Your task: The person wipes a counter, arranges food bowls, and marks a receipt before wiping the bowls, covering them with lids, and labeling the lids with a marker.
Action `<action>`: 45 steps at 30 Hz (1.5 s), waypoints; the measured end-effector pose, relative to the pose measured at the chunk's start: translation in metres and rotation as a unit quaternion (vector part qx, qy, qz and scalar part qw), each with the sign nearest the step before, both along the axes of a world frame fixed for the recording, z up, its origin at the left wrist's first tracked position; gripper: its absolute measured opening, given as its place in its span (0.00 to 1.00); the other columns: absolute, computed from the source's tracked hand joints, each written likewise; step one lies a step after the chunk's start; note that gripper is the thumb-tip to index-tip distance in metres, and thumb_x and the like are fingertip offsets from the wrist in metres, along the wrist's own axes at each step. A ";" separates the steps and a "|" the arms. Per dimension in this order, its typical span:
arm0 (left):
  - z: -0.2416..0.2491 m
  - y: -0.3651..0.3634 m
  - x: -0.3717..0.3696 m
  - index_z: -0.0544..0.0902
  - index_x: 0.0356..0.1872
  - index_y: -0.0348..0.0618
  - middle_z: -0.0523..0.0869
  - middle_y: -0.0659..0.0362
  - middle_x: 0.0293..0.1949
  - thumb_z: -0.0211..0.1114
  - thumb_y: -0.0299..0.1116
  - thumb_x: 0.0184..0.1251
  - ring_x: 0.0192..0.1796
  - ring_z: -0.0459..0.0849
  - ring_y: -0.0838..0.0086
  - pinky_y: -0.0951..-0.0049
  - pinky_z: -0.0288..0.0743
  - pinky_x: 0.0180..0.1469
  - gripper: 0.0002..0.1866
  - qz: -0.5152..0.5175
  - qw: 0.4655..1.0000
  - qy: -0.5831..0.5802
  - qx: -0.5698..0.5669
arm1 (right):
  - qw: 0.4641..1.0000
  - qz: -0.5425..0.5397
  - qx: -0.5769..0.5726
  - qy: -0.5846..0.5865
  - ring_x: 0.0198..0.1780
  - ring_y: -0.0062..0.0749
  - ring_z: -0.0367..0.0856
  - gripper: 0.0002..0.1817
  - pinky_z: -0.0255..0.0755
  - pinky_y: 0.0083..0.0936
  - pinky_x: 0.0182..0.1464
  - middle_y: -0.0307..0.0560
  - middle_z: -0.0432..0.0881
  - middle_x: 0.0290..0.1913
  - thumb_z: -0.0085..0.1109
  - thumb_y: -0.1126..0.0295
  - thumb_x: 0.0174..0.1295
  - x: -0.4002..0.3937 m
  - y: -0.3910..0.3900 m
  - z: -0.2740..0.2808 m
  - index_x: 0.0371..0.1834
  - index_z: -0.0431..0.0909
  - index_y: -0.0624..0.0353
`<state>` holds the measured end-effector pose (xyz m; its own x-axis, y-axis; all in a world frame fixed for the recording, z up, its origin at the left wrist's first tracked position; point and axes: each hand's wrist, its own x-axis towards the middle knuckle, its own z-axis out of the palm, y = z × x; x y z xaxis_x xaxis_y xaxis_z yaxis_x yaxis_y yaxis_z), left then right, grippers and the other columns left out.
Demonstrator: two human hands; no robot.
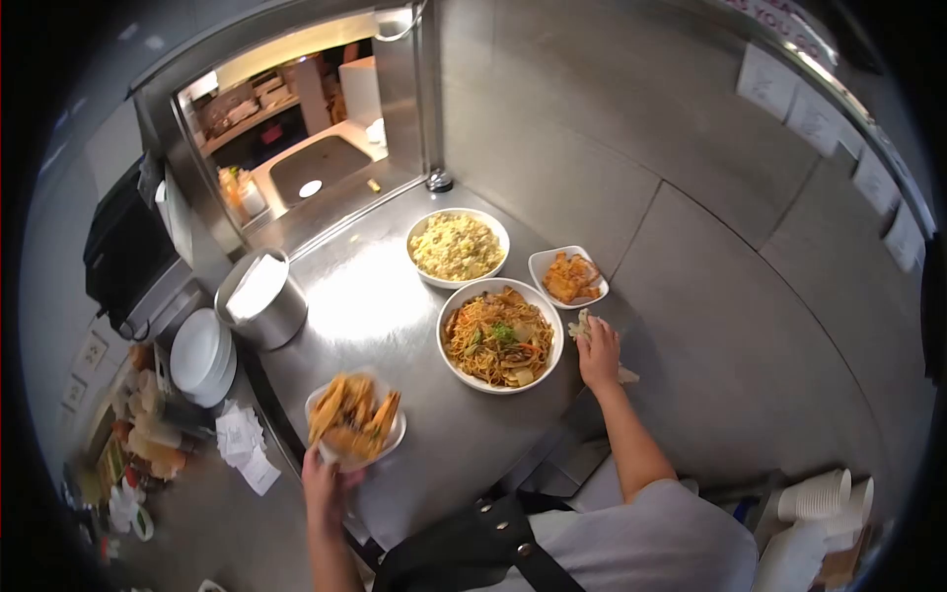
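My left hand (324, 481) grips the near edge of a white bowl (397, 434) filled with long golden fried pieces (353, 414). The bowl is slightly blurred. My right hand (599, 355) is closed on a crumpled pale cloth (582, 324), whose other end shows below the palm. Just left of that hand stands a round white bowl of noodles (501, 335) with vegetables and a green garnish. Behind it is a white bowl of yellow fried rice (457, 247). A small square dish of orange-coated pieces (570, 277) sits beyond my right hand, near the wall.
A metal pot (261, 306) with white paper inside stands left, beside stacked white plates (202, 355) and paper slips (247, 444). A serving hatch (296, 212) opens at the back, with a small bell (439, 181) at its corner. Stacked cups (817, 493) are at lower right.
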<state>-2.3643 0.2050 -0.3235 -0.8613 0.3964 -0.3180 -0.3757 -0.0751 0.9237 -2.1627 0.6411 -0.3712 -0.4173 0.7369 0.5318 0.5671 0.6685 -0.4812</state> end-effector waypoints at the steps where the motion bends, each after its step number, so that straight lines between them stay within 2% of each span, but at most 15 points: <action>1: -0.002 0.019 -0.007 0.65 0.57 0.38 0.78 0.49 0.46 0.54 0.27 0.58 0.39 0.84 0.62 0.70 0.85 0.32 0.24 -0.007 1.000 -0.019 0.013 | 0.998 0.004 0.020 -0.057 0.59 0.44 0.65 0.14 0.56 0.41 0.61 0.47 0.70 0.56 0.48 0.71 0.58 -0.002 0.001 -0.008 0.48 0.77 0.53; 3: -0.007 0.053 -0.022 0.63 0.58 0.37 0.77 0.46 0.46 0.50 0.21 0.58 0.38 0.84 0.59 0.68 0.85 0.33 0.24 -0.008 0.999 -0.041 0.034 | 0.984 0.019 0.065 -0.167 0.60 0.43 0.64 0.15 0.54 0.40 0.63 0.47 0.70 0.56 0.47 0.72 0.58 -0.004 0.000 -0.019 0.49 0.77 0.53; 11: -0.015 0.159 -0.061 0.55 0.59 0.40 0.77 0.43 0.44 0.48 0.20 0.59 0.37 0.84 0.60 0.69 0.84 0.34 0.25 0.033 0.997 -0.065 0.023 | 0.985 0.044 0.070 -0.149 0.61 0.43 0.63 0.15 0.53 0.40 0.64 0.45 0.71 0.56 0.48 0.72 0.57 -0.005 0.007 -0.024 0.48 0.77 0.53; 16: -0.022 0.179 -0.065 0.50 0.64 0.46 0.77 0.45 0.45 0.52 0.28 0.66 0.39 0.84 0.62 0.69 0.83 0.37 0.29 -0.022 0.992 -0.082 0.094 | 0.985 0.019 0.104 -0.135 0.56 0.40 0.68 0.15 0.61 0.38 0.58 0.39 0.73 0.53 0.51 0.73 0.54 -0.007 0.003 -0.022 0.46 0.78 0.49; 18: -0.017 0.166 -0.054 0.49 0.66 0.46 0.77 0.46 0.46 0.53 0.32 0.68 0.40 0.84 0.62 0.69 0.82 0.39 0.29 -0.024 0.992 -0.101 0.077 | 0.990 0.040 0.081 -0.107 0.52 0.43 0.71 0.13 0.64 0.39 0.55 0.43 0.76 0.48 0.51 0.74 0.53 -0.006 -0.008 -0.009 0.42 0.78 0.51; 19: -0.007 0.157 -0.046 0.49 0.66 0.46 0.76 0.46 0.47 0.53 0.34 0.69 0.41 0.83 0.62 0.69 0.82 0.40 0.30 0.006 0.992 -0.116 0.053 | 0.985 0.081 0.123 -0.087 0.51 0.46 0.72 0.12 0.64 0.40 0.54 0.47 0.76 0.46 0.51 0.74 0.53 -0.001 -0.005 -0.020 0.41 0.78 0.54; 21: -0.008 0.115 -0.031 0.62 0.60 0.43 0.78 0.47 0.46 0.55 0.35 0.68 0.40 0.84 0.65 0.69 0.81 0.39 0.22 -0.005 0.992 -0.110 0.065 | 0.980 0.153 0.076 -0.102 0.51 0.49 0.72 0.12 0.63 0.42 0.53 0.51 0.75 0.46 0.51 0.72 0.52 0.006 -0.043 -0.009 0.41 0.77 0.57; 23: -0.017 0.059 -0.011 0.73 0.48 0.39 0.81 0.48 0.42 0.57 0.36 0.67 0.38 0.84 0.68 0.70 0.81 0.38 0.14 0.001 0.995 -0.062 0.074 | 0.957 0.223 0.142 -0.123 0.49 0.48 0.71 0.15 0.61 0.45 0.53 0.47 0.76 0.45 0.57 0.66 0.49 0.026 -0.078 -0.031 0.42 0.78 0.53; 26: -0.014 -0.037 0.035 0.76 0.39 0.38 0.83 0.47 0.39 0.57 0.39 0.67 0.37 0.84 0.69 0.70 0.81 0.38 0.13 0.115 0.985 -0.098 0.082 | 0.859 0.481 0.102 -0.138 0.49 0.43 0.72 0.14 0.62 0.41 0.52 0.45 0.76 0.45 0.60 0.64 0.48 0.017 -0.136 -0.045 0.41 0.79 0.46; 30: -0.026 -0.168 0.081 0.75 0.36 0.35 0.82 0.46 0.39 0.57 0.38 0.66 0.35 0.84 0.67 0.69 0.82 0.38 0.13 0.380 0.893 -0.115 0.211 | 0.754 0.628 0.138 -0.137 0.48 0.40 0.73 0.14 0.63 0.39 0.51 0.42 0.77 0.44 0.60 0.64 0.49 -0.057 -0.222 -0.031 0.42 0.79 0.45; 32: -0.032 -0.220 0.104 0.74 0.32 0.36 0.82 0.47 0.38 0.59 0.34 0.63 0.37 0.82 0.66 0.67 0.81 0.42 0.10 0.494 0.830 0.016 0.260 | 0.726 0.664 0.133 -0.121 0.47 0.41 0.73 0.14 0.63 0.39 0.50 0.43 0.77 0.44 0.58 0.66 0.51 -0.100 -0.283 0.006 0.42 0.78 0.49; 34: -0.071 -0.295 0.109 0.77 0.32 0.40 0.81 0.51 0.35 0.59 0.33 0.63 0.40 0.81 0.66 0.67 0.79 0.46 0.07 0.443 0.802 0.094 0.388 | 0.727 0.665 0.108 -0.132 0.47 0.46 0.73 0.13 0.63 0.41 0.52 0.47 0.75 0.43 0.52 0.70 0.56 -0.138 -0.329 0.022 0.46 0.76 0.55; 36: -0.100 -0.353 0.104 0.75 0.34 0.39 0.80 0.51 0.39 0.60 0.34 0.63 0.43 0.80 0.64 0.65 0.78 0.51 0.09 0.519 0.797 0.110 0.288 | 0.732 0.665 0.069 -0.131 0.47 0.46 0.72 0.13 0.62 0.41 0.52 0.48 0.74 0.43 0.53 0.70 0.54 -0.171 -0.353 0.021 0.45 0.74 0.54; 38: -0.093 -0.369 0.078 0.69 0.47 0.37 0.78 0.48 0.41 0.58 0.33 0.66 0.46 0.80 0.62 0.64 0.77 0.54 0.14 0.681 0.710 0.065 0.168 | 0.784 0.604 0.101 -0.101 0.50 0.45 0.71 0.19 0.60 0.41 0.53 0.49 0.72 0.49 0.55 0.68 0.54 -0.181 -0.371 0.030 0.51 0.69 0.50; 45: -0.085 -0.381 0.061 0.63 0.54 0.25 0.76 0.45 0.44 0.53 0.26 0.65 0.46 0.79 0.60 0.67 0.78 0.52 0.20 0.683 0.701 0.131 0.157 | 0.807 0.576 0.045 -0.125 0.59 0.45 0.64 0.28 0.56 0.43 0.59 0.50 0.66 0.59 0.58 0.62 0.53 -0.134 -0.367 0.033 0.59 0.65 0.49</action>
<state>-2.3030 -0.1756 -0.4083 -0.5173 -0.8409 -0.1588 0.4249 -0.4134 0.8053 -2.2971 0.2744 -0.3380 -0.9005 -0.2519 0.3545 -0.3823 0.8473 -0.3688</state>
